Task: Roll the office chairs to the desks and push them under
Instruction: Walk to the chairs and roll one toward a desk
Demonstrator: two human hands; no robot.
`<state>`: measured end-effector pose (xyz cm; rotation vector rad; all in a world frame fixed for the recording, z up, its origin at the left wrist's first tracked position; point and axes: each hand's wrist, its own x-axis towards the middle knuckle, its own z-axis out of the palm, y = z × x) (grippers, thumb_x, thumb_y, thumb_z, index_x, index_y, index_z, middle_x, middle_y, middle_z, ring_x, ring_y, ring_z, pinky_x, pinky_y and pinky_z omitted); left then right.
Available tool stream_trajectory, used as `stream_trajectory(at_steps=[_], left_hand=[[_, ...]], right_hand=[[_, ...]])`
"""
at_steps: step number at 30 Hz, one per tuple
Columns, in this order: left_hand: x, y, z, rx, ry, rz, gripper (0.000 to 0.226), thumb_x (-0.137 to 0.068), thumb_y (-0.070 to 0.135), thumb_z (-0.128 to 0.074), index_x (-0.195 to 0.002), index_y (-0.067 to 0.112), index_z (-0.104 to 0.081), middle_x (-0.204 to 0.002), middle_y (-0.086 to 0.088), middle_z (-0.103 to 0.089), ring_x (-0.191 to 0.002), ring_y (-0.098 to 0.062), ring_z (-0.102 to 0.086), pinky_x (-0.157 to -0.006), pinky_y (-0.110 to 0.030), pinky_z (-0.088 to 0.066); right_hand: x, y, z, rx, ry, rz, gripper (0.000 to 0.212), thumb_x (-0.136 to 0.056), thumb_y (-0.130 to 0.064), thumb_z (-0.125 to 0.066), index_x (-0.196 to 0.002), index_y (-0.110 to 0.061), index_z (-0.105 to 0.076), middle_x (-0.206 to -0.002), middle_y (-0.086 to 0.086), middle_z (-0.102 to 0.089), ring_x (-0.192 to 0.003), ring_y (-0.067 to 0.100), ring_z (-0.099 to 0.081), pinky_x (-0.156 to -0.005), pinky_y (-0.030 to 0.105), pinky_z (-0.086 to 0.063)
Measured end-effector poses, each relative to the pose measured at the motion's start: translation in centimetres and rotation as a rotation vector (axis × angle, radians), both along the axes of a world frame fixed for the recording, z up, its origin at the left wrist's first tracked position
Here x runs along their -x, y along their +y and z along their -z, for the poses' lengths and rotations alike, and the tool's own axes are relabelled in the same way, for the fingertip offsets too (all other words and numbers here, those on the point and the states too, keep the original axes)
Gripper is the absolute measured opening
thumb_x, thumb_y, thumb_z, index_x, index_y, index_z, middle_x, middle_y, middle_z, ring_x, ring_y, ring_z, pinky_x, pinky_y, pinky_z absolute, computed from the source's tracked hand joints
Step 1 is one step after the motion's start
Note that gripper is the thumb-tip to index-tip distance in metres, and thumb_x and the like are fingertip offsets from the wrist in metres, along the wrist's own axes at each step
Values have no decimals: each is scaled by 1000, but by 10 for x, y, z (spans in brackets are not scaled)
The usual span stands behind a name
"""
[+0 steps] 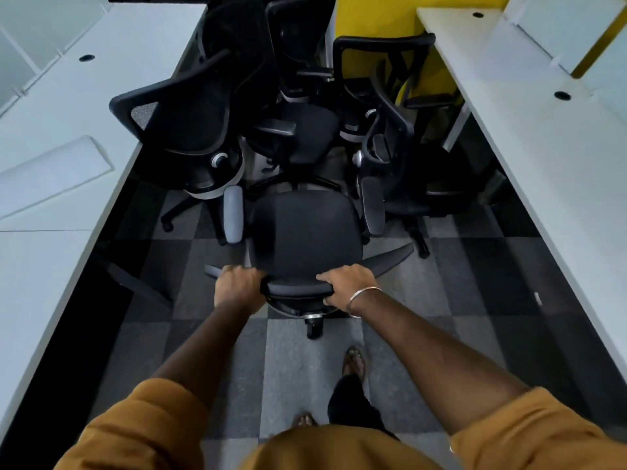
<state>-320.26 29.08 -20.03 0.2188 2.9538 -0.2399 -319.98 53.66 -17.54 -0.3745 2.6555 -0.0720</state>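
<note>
black chair (307,228), white desks (68,96), yellow wall (380,15)

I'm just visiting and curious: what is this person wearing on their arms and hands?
Both arms have mustard-brown sleeves, the left sleeve and right sleeve, ending around the elbows, so the forearms are bare. The right wrist carries a thin silver-coloured bangle. The left hand and right hand wear no gloves, and no rings show.

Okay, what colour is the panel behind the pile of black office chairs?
Bright yellow panel, seen best in the head view, behind the black office chairs.
</note>
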Motion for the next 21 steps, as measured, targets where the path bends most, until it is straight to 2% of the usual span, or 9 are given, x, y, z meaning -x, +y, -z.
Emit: stream_trajectory(at_steps=[4,9,12,15,17,21], left_hand=[[-30,-11,-15,8,54,16,25,-100,28,-53,-119,33,-69,-112,2,-73,-112,-23,-64,-98,-30,-45],[-76,-33,-18,-13,3,-91,17,-97,32,-61,-109,29,-73,-107,2,-72,-112,-24,-62,-92,-31,-50],[-113,-57,-11,-43,19,-106,21,-91,29,-60,-105,33,-75,-97,3,-72,-103,-25,-63,-89,-34,-55],[-160,-67,-5,-18,46,-110,23,-87,30,-62,-104,36,-77,-89,4,-72,-93,-23,-64,-87,-33,-52],[-191,-66,-6,-23,38,-129,23,-86,27,-64,-102,35,-78,-86,4,-70,-91,-24,-64,-85,-34,-51],[-253,-60,-2,2,18,-154,26,-79,19,-67,-98,34,-77,-80,3,-70,-84,-24,-65,-83,-36,-47]], right_hand=[[-38,-20,-4,46,-6,36,62,-92,-47,-69,-150,-41,-49,-138,1,-65,-126,28,-60,-101,37,-49],[-81,-40,-10,137,-40,20,62,-91,-50,-70,-149,-42,-50,-138,2,-64,-126,29,-59,-101,37,-47],[-116,-48,-7,152,-39,-10,62,-88,-54,-70,-147,-42,-53,-135,2,-66,-123,29,-61,-99,38,-49],[-157,-50,8,130,32,-40,49,-85,-53,-71,-131,-36,-65,-117,-1,-72,-112,27,-66,-90,35,-47],[-182,-44,17,93,109,-44,41,-82,-50,-73,-117,-30,-69,-108,-3,-73,-106,25,-67,-91,35,-42],[-221,-14,26,30,187,-57,44,-75,-54,-75,-108,-27,-72,-103,-3,-73,-103,25,-65,-92,38,-39]])
